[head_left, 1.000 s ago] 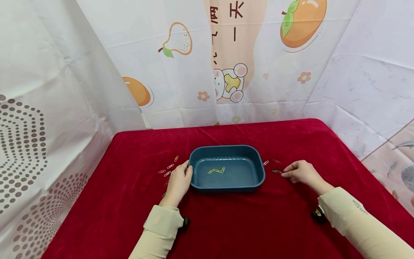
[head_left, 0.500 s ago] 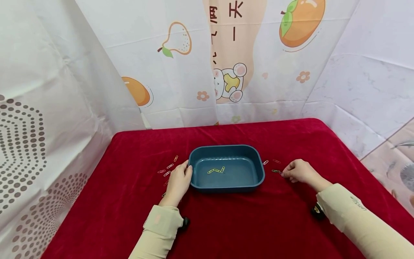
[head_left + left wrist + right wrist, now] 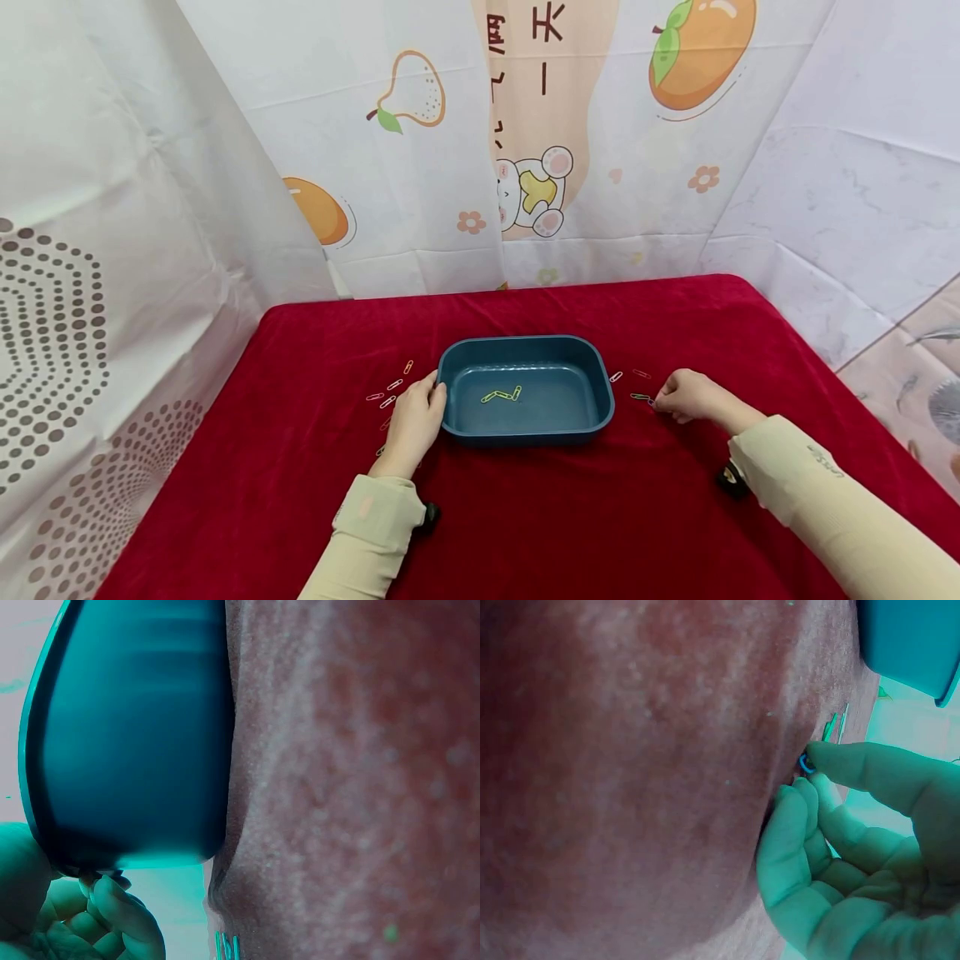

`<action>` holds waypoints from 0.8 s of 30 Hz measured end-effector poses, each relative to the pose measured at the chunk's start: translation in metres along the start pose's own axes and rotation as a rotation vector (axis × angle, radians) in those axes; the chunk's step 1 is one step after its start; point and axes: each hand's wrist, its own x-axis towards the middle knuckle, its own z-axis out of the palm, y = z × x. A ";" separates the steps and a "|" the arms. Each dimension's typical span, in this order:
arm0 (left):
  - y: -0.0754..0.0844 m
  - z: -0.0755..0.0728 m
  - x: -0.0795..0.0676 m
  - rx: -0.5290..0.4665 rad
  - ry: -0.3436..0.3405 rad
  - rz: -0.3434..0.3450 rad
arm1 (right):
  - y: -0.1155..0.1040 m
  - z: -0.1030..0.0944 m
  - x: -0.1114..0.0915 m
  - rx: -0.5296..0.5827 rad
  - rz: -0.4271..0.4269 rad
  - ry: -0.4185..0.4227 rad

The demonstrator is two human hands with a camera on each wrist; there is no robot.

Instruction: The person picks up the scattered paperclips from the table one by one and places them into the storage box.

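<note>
A dark blue rectangular bin [image 3: 558, 417] stands mid-table with several yellow paper clips [image 3: 501, 396] lying end to end on its floor. My left hand [image 3: 411, 423] holds the bin's left end, thumb over the rim and the other fingers outside. To the right of the bin, my right hand [image 3: 692, 396] pinches a small blue paper clip [image 3: 805, 764] between thumb and forefinger, low at the cloth. A green paper clip [image 3: 640, 397] lies right beside those fingertips. Behind it are a red paper clip [image 3: 642, 374] and a white paper clip [image 3: 616, 377].
Several more paper clips lie left of the bin, among them a yellow clip [image 3: 408, 367] and a white clip [image 3: 387, 402], some partly hidden by the left hand. A red velvet cloth [image 3: 570, 517] covers the table. Printed curtains [image 3: 420, 183] hang behind and at the sides.
My right wrist and sleeve have shifted slightly to the left, while the fingertips stay at nearly the same spot by the green clip. The left hand and the bin have not moved.
</note>
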 end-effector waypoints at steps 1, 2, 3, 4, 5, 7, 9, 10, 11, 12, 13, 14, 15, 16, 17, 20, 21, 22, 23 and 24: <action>0.000 0.000 0.000 -0.001 0.000 0.001 | 0.000 0.000 0.000 -0.002 -0.003 0.000; 0.000 0.000 0.000 0.000 0.000 0.001 | 0.000 0.000 0.000 0.004 0.003 0.004; 0.000 0.000 0.000 0.000 0.000 0.001 | 0.000 -0.001 -0.001 0.012 0.009 0.007; 0.000 0.000 0.000 0.000 0.001 0.002 | 0.000 -0.001 -0.001 0.021 0.012 0.009; 0.001 0.000 0.000 0.000 0.001 0.003 | 0.000 -0.001 -0.002 0.033 0.012 0.011; 0.000 0.000 0.000 0.001 0.001 0.004 | 0.000 -0.003 -0.003 0.066 0.014 0.012; 0.000 0.000 0.000 0.001 0.001 0.005 | 0.000 -0.004 -0.004 0.105 0.006 0.008; 0.000 0.000 0.000 0.002 0.002 0.006 | 0.000 -0.005 -0.004 0.122 -0.001 0.005; 0.000 0.000 0.000 0.003 0.002 0.005 | -0.001 -0.006 -0.005 0.139 -0.005 0.003; 0.000 0.000 -0.001 0.003 0.002 0.006 | -0.001 -0.007 -0.005 0.153 -0.010 -0.001; 0.000 0.000 -0.001 0.003 0.003 0.006 | -0.002 -0.008 -0.005 0.168 -0.013 -0.002; 0.000 0.000 -0.001 0.005 0.004 0.006 | -0.003 -0.009 -0.005 0.180 -0.017 -0.004; 0.001 0.000 -0.001 0.004 0.004 0.006 | -0.004 -0.010 -0.005 0.192 -0.016 -0.004; 0.001 0.000 -0.001 0.005 0.004 0.006 | -0.004 -0.011 -0.005 0.199 -0.020 -0.006; 0.001 0.000 -0.001 0.005 0.005 0.007 | -0.006 -0.012 -0.004 0.207 -0.021 -0.006; 0.000 0.000 -0.001 0.006 0.004 0.009 | -0.009 -0.015 -0.004 0.233 -0.028 -0.013; 0.001 0.000 -0.001 0.006 0.004 0.009 | -0.011 -0.016 -0.004 0.244 -0.030 -0.015; 0.001 0.000 -0.001 0.006 0.004 0.009 | -0.012 -0.017 -0.003 0.252 -0.037 -0.016; 0.001 0.000 -0.001 0.006 0.003 0.008 | -0.014 -0.018 -0.003 0.262 -0.040 -0.018; 0.001 -0.001 -0.001 0.007 0.003 0.006 | -0.016 -0.020 -0.003 0.273 -0.045 -0.019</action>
